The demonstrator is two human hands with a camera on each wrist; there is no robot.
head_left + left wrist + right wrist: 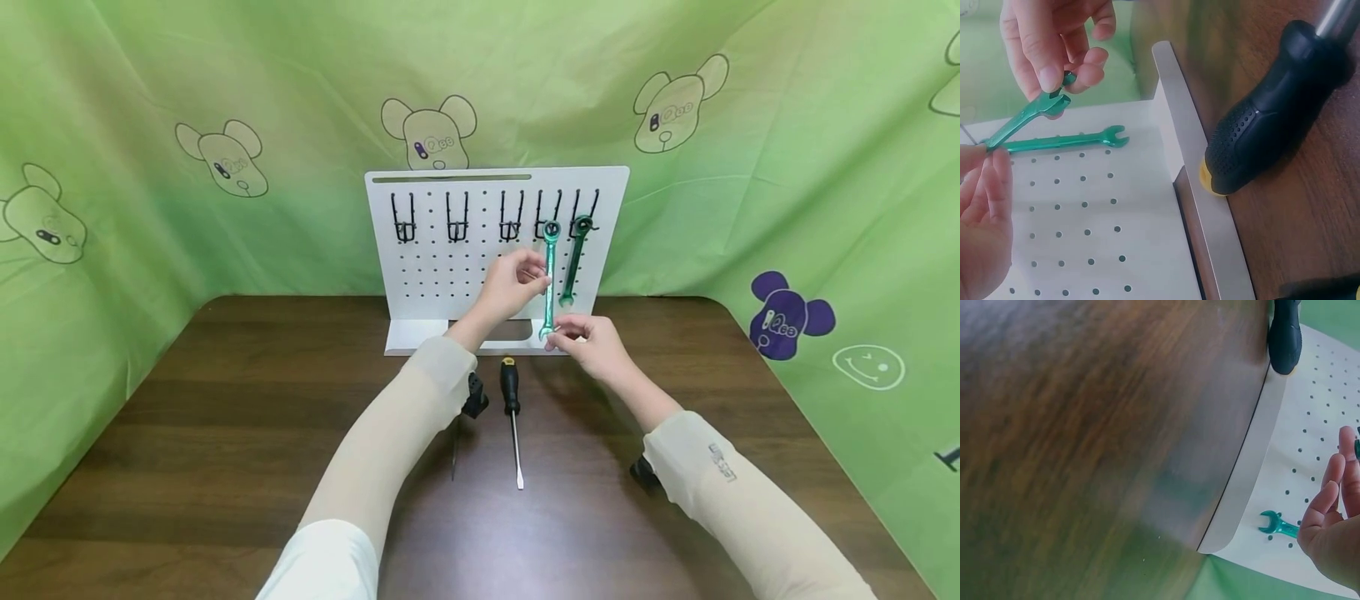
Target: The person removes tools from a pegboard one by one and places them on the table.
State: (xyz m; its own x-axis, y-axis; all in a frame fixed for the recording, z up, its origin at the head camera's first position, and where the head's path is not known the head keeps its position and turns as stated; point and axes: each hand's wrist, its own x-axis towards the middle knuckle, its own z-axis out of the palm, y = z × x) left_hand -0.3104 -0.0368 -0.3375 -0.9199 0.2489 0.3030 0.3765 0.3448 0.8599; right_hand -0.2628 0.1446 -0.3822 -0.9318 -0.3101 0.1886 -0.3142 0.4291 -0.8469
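A shiny green combination wrench [550, 275] is held upright in front of the white pegboard [435, 283], its ring end up near a black hook. My left hand [513, 283] pinches it around the middle of the shaft. Down at its open-jawed end, my right hand [592, 343] holds the tip between thumb and fingers; the left wrist view shows this grip on the wrench [1022, 120]. Just to the right, a second green wrench [575, 262] hangs from the rightmost hook by its ring end. Its open end [1275, 525] shows beside my right hand [1335, 528] in the right wrist view.
Several black double hooks [457, 221] line the board's upper part. A black-handled screwdriver [510, 387] lies on the brown wooden table [247, 433] before the board's foot, with another thin shaft [453, 450] partly hidden by my left sleeve. Green printed cloth [315, 83] surrounds the table.
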